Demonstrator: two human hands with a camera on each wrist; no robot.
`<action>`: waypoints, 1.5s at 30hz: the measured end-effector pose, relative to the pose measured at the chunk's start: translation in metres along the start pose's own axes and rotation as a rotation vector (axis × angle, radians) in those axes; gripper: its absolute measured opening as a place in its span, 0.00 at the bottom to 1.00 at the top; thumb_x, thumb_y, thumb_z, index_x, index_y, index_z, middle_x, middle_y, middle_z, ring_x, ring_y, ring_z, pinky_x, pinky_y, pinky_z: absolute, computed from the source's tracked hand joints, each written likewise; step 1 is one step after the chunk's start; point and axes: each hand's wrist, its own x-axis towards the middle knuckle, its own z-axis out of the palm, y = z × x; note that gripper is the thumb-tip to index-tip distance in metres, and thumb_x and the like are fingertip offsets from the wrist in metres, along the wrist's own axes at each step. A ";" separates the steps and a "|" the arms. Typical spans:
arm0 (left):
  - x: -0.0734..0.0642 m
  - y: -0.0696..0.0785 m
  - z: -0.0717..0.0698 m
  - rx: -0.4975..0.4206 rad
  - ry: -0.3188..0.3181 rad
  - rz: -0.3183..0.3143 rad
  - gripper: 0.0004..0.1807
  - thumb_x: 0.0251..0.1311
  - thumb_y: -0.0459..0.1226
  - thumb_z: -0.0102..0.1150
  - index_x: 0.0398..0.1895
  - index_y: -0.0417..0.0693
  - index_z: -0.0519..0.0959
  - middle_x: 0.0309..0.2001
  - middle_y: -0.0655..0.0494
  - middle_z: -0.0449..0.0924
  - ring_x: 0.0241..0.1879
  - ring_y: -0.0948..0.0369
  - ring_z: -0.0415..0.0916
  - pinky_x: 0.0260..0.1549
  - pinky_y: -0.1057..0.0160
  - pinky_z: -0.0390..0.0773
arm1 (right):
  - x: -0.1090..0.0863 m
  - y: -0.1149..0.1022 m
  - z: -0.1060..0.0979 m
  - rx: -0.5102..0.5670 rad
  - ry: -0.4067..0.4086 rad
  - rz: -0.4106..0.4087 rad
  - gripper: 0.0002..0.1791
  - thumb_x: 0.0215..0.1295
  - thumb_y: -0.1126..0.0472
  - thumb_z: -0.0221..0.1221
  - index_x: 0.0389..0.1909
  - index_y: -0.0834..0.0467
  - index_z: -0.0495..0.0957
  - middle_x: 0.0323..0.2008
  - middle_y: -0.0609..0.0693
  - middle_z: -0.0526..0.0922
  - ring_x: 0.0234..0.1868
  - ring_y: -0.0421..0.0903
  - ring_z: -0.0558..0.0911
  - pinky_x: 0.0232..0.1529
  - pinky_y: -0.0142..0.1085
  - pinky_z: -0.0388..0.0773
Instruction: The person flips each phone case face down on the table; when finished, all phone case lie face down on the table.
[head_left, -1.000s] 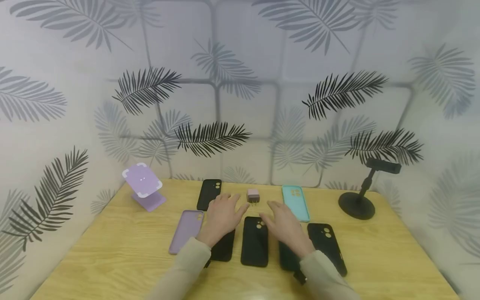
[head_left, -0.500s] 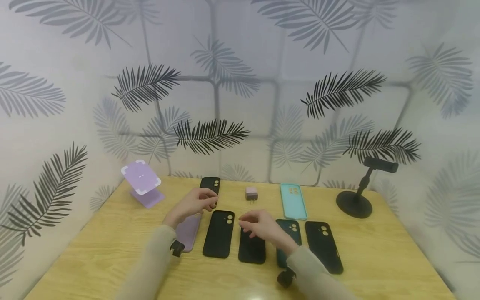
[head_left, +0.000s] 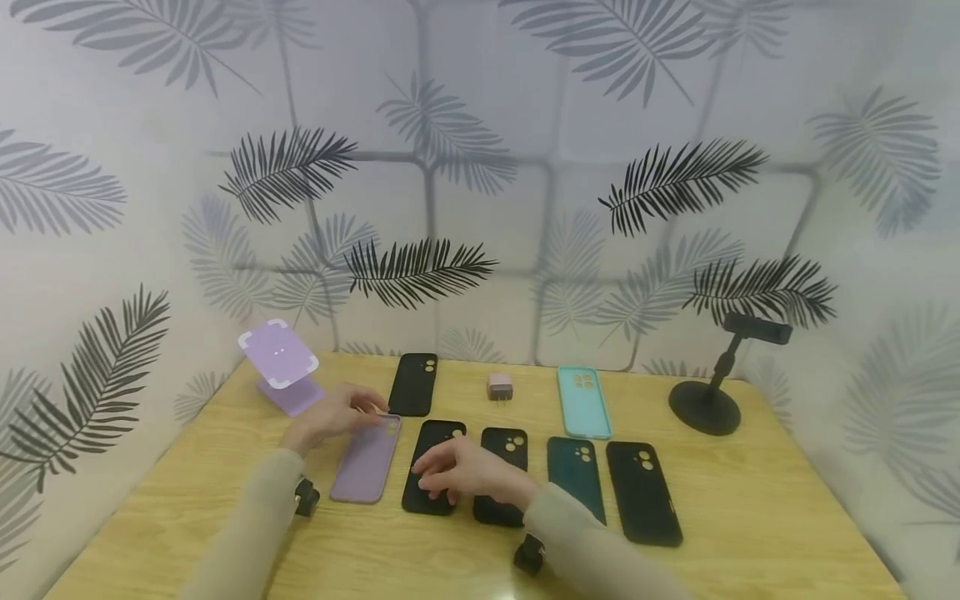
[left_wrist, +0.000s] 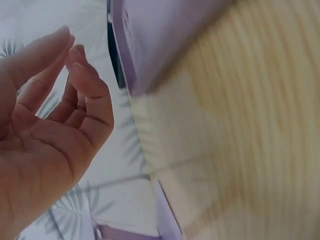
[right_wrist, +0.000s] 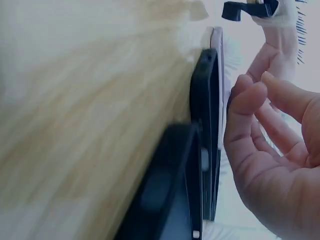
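Lilac phone case [head_left: 366, 462]: lies flat on the wooden table [head_left: 187, 500], at the left end of the front row. The left hand [head_left: 337, 414] is positioned over its upper left edge. In the left wrist view, a gap separates this hand from the case; thumb and fingers are loosely bent, tips close together, with nothing between them.

The right hand [head_left: 472, 471] is positioned palm inward across two items: its fingers overlap the first black case [head_left: 433, 439], and its wrist side covers part of the second black case [head_left: 497, 442]. Its thumb and fingers are loosely bent, tips near each other, gripping no item. Whether it touches either case cannot be determined.

To the right, the front row continues with a dark teal case [head_left: 573, 475] and a third black case [head_left: 643, 496]. All front-row cases lie flat, side by side and apart, camera cut-outs toward the wall [head_left: 480, 208].

Rear row, left to right: a lilac stand [head_left: 277, 354] with a tilted plate and white corner marks; a rear black case [head_left: 411, 387]; a pink and dark plug adapter [head_left: 499, 386], prongs toward the person; a turquoise case [head_left: 585, 404]; and a black stand [head_left: 715, 392] on a round base. The wall carries a leaf pattern.
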 end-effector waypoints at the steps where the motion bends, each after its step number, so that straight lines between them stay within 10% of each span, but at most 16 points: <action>1: 0.000 -0.004 -0.002 0.002 0.004 0.005 0.13 0.60 0.30 0.62 0.48 0.36 0.81 0.41 0.43 0.82 0.39 0.56 0.77 0.35 0.60 0.80 | 0.003 -0.001 0.002 -0.002 -0.019 -0.005 0.14 0.67 0.63 0.62 0.52 0.60 0.82 0.37 0.52 0.87 0.31 0.43 0.83 0.25 0.33 0.78; 14: 0.011 -0.030 -0.015 -0.032 -0.062 -0.093 0.19 0.53 0.24 0.62 0.51 0.36 0.80 0.53 0.37 0.79 0.52 0.47 0.75 0.37 0.60 0.81 | 0.033 -0.014 0.025 -0.116 -0.137 -0.009 0.13 0.65 0.65 0.62 0.50 0.58 0.84 0.23 0.54 0.84 0.12 0.38 0.70 0.13 0.28 0.67; 28: 0.023 -0.029 -0.023 0.070 -0.114 -0.106 0.16 0.55 0.27 0.64 0.48 0.35 0.83 0.44 0.45 0.86 0.40 0.60 0.79 0.41 0.65 0.80 | 0.046 -0.023 0.026 -0.237 -0.063 0.089 0.09 0.65 0.64 0.63 0.44 0.60 0.86 0.19 0.44 0.76 0.13 0.37 0.63 0.12 0.27 0.57; 39: 0.008 -0.034 -0.029 -0.316 -0.272 -0.109 0.15 0.70 0.33 0.52 0.56 0.35 0.73 0.43 0.46 0.79 0.32 0.58 0.79 0.33 0.55 0.84 | 0.046 -0.018 0.026 -0.143 -0.128 0.118 0.10 0.68 0.59 0.61 0.45 0.56 0.86 0.15 0.43 0.69 0.13 0.38 0.59 0.13 0.29 0.54; 45: 0.008 -0.028 -0.032 -0.341 -0.240 -0.107 0.17 0.71 0.40 0.54 0.56 0.38 0.74 0.44 0.51 0.79 0.32 0.61 0.78 0.36 0.59 0.82 | 0.048 -0.020 0.028 -0.065 -0.123 0.124 0.25 0.73 0.43 0.51 0.42 0.59 0.85 0.23 0.47 0.80 0.12 0.39 0.59 0.13 0.30 0.55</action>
